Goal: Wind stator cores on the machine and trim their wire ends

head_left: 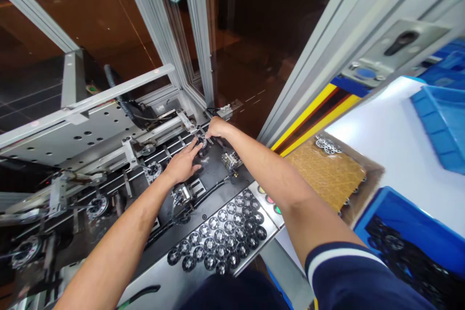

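a dark, disc-shaped part with pale, metallic-looking detail (201,142) is sitting toward the far end of the machine's flat black bench (214,181), and the relation that is mattering most is its place between the two hands. the bare left hand (182,162) is lying to the disc's near left, its fingertips appearing to touch the rim, so this hand is covering more of it. the bare right hand (218,128) is hanging just beyond and to the right, its thumb pointing down beside the disc. the left grip is looking wide, fingers stretching forward and thumb standing apart; the right is curling with its inner side hidden, so i cannot tell whether it is pinching anything. being round, the disc is showing no clear long axis; the line that is counting is the slanting row of similar round parts (97,206) running away to the lower left, with the left hand being nearer to them. rows of black, spoked round pieces (219,236) are resting nearer the body, well apart from both hands.
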Tool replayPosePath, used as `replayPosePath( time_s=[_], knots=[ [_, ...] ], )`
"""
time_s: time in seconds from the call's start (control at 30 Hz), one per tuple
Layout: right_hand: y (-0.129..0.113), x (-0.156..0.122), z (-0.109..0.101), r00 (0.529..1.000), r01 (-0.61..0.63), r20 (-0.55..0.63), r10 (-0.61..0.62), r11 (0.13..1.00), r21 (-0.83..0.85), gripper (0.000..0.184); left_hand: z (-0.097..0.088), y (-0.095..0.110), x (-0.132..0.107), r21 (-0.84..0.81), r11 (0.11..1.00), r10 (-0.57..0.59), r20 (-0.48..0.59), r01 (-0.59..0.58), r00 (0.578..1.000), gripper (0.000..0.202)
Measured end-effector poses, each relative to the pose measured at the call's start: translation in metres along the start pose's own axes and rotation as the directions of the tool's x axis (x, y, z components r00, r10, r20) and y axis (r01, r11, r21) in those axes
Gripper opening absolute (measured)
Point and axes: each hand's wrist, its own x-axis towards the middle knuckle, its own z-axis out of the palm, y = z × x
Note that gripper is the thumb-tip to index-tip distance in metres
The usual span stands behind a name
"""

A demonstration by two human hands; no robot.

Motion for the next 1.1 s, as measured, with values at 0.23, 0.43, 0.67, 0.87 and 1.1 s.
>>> replayPosePath(
  time_s=[0.23,0.43,0.67,0.87,1.1],
  knots=[
    [0.006,-0.015,0.001,0.988,-0.079,0.130,0.084,0.996,-0.042,0.031,0.003,-0.002,0.001,-0.016,1.000,0.000,-0.010,0.000,1.000,0.076],
    [0.005,-0.016,0.000,0.985,-0.074,0.156,0.079,0.997,-0.039,0.031,0.006,-0.003,0.000,-0.018,1.000,0.006,-0.016,-0.007,1.000,0.077],
    [0.008,-0.019,0.001,0.988,-0.055,0.139,0.060,0.998,-0.034,0.031,0.006,-0.003,0.001,-0.011,1.000,0.009,-0.019,-0.009,1.000,0.076],
    [0.002,-0.018,-0.004,0.995,-0.028,0.095,0.034,0.998,-0.064,0.030,0.005,-0.001,0.001,-0.005,1.000,0.002,-0.018,-0.002,1.000,0.075],
    [-0.004,-0.016,0.001,0.991,-0.003,0.131,0.017,0.995,-0.102,0.031,0.005,-0.003,-0.001,-0.023,1.000,-0.013,0.044,0.014,0.999,0.083]
  ],
)
